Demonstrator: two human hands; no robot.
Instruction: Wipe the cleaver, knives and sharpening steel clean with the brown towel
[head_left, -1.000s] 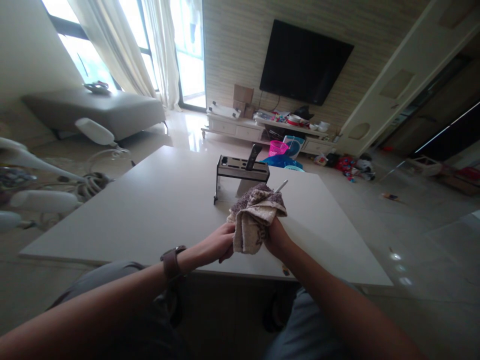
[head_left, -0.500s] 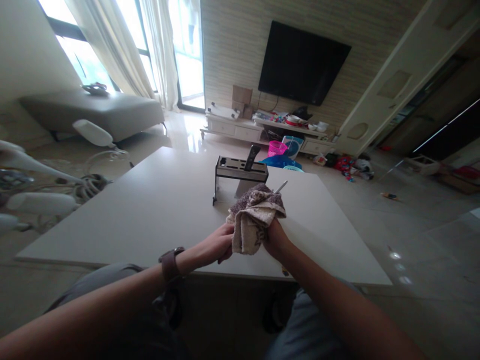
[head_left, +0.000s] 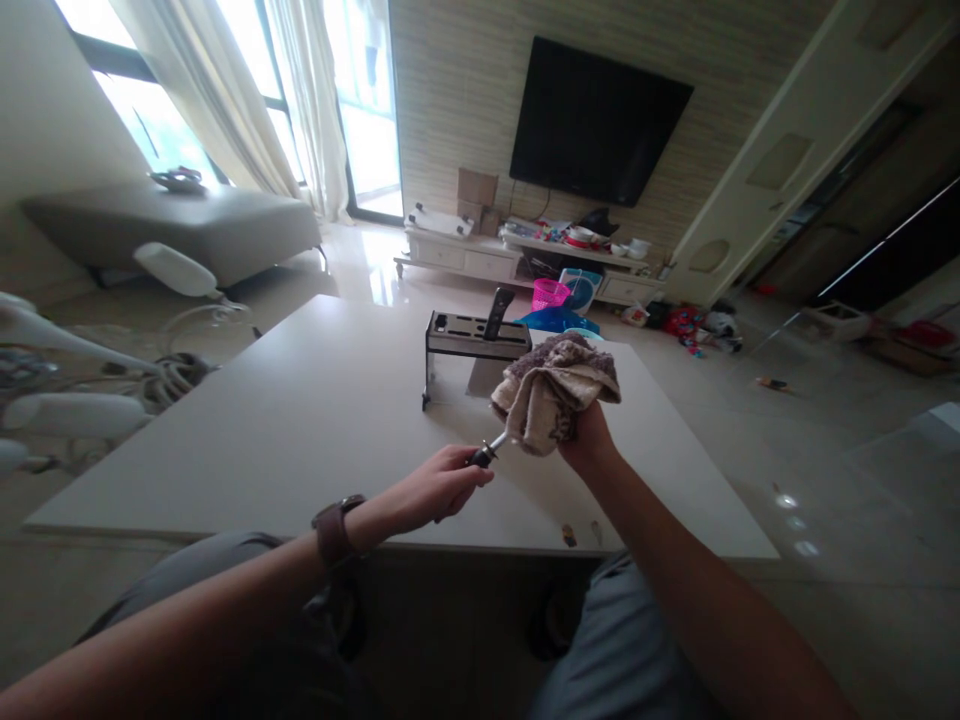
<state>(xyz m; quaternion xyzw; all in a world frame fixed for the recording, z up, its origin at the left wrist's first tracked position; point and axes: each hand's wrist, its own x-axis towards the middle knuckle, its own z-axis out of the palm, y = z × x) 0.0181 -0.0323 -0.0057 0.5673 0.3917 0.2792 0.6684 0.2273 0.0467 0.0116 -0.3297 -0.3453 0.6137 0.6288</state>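
Observation:
My left hand (head_left: 442,485) is closed around the black handle of a sharpening steel (head_left: 498,441). Its thin metal rod runs up and right into a bunched brown-and-beige towel (head_left: 551,395), which hides the rest of it. The towel is wrapped in my right hand (head_left: 589,440), whose fingers are mostly covered by the cloth. Just behind the towel stands a knife block (head_left: 476,333) with clear sides and a slotted top. One cleaver (head_left: 496,315) sits in it, black handle up, its blade partly hidden by the towel.
The white table (head_left: 300,430) bears two small items near its front edge, one of them yellow and black (head_left: 568,535). Beyond its far edge are a pink basket (head_left: 550,293) and blue plastic (head_left: 555,319). A lamp with white shades (head_left: 176,268) stands at the left.
My right hand and the towel have moved up and right, away from my left hand. The steel's handle and guard now show, and its tip no longer sticks out of the towel.

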